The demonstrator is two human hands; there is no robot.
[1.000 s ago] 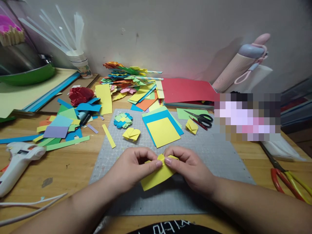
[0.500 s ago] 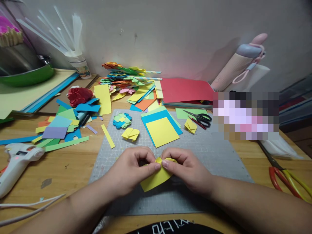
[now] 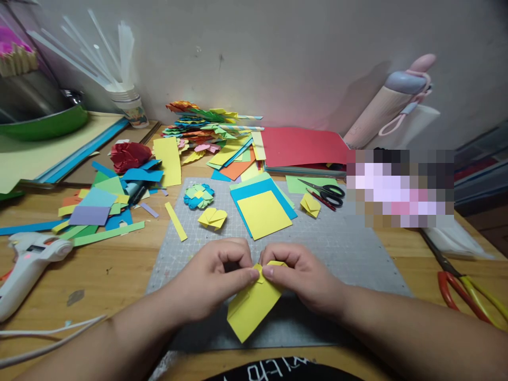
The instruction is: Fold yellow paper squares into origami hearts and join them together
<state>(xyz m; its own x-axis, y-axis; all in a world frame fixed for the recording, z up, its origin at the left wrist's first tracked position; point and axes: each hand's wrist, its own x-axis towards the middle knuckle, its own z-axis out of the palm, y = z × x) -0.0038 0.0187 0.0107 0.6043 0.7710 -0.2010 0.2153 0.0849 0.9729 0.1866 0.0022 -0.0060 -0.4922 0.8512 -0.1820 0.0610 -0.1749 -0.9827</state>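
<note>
Both hands pinch one sheet of yellow paper [image 3: 254, 309] along its top edge, over a grey cutting mat [image 3: 337, 264]. My left hand [image 3: 226, 272] is closed on the paper's upper left, thumb in front. Close beside it, my right hand [image 3: 297, 275] grips the upper right the same way. A small fold shows between the two thumbs, and the lower corner hangs towards me. Beyond the hands lie a stack of square paper sheets [image 3: 265, 214], a folded yellow heart [image 3: 213, 218] and another folded yellow piece [image 3: 310, 205]. The fingertips behind the sheet are hidden.
A blue and green paper flower [image 3: 198, 196], a yellow strip [image 3: 175, 221] and black scissors [image 3: 331, 193] lie on the mat. Paper scraps [image 3: 95, 203] and a glue gun [image 3: 32, 264] are at left. Red-and-yellow-handled scissors [image 3: 468, 291] lie at right.
The yellow paper has tilted so that more of its face shows and its lower corner points further down towards me. Both hands keep their pinch and have barely shifted.
</note>
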